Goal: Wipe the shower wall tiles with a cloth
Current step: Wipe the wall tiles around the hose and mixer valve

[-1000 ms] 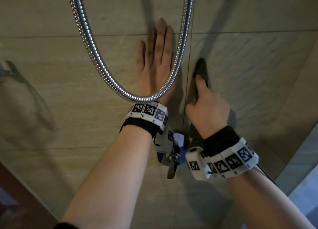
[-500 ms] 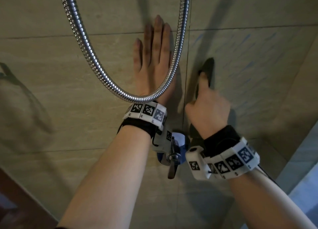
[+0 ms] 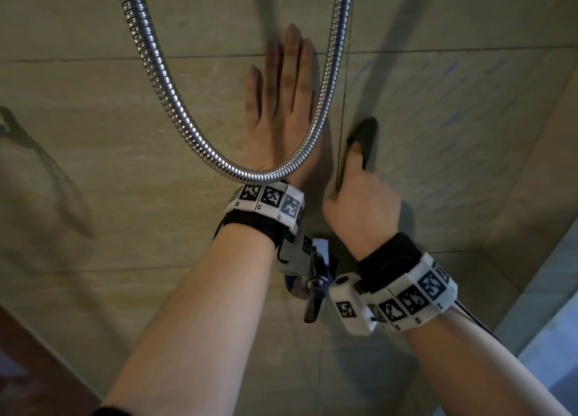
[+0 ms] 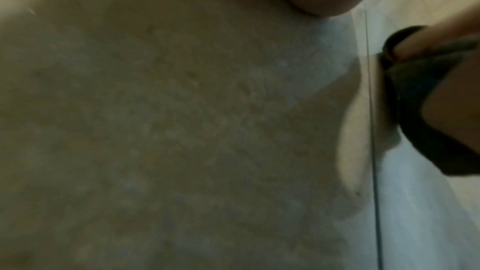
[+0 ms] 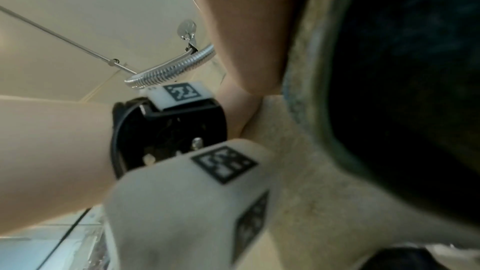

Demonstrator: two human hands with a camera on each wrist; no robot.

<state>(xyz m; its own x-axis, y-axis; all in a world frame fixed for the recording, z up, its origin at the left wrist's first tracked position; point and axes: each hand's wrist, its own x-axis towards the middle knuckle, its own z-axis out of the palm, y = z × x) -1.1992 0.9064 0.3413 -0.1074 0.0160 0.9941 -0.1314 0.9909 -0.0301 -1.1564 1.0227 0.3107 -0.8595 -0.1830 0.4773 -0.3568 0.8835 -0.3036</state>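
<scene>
My left hand [image 3: 281,102] lies flat on the beige wall tiles [image 3: 125,140], fingers straight and pointing up. Just right of it, across a vertical grout line, my right hand [image 3: 362,196] grips a dark cloth [image 3: 367,134] and presses it against the tile, fingers curled round it. In the left wrist view the cloth [image 4: 420,89] sits at the right edge beside the grout line. The right wrist view is filled on its right side by the cloth [image 5: 402,89], close and blurred.
A chrome shower hose [image 3: 175,112] hangs in a loop in front of the wall, and its bottom crosses over my left wrist. A metal tap fitting [image 3: 312,290] sticks out of the wall between my wrists. A side wall meets the tiles at the right.
My right hand slid the cloth a little up and right, then back down the tile. My left hand has stayed flat on the wall.
</scene>
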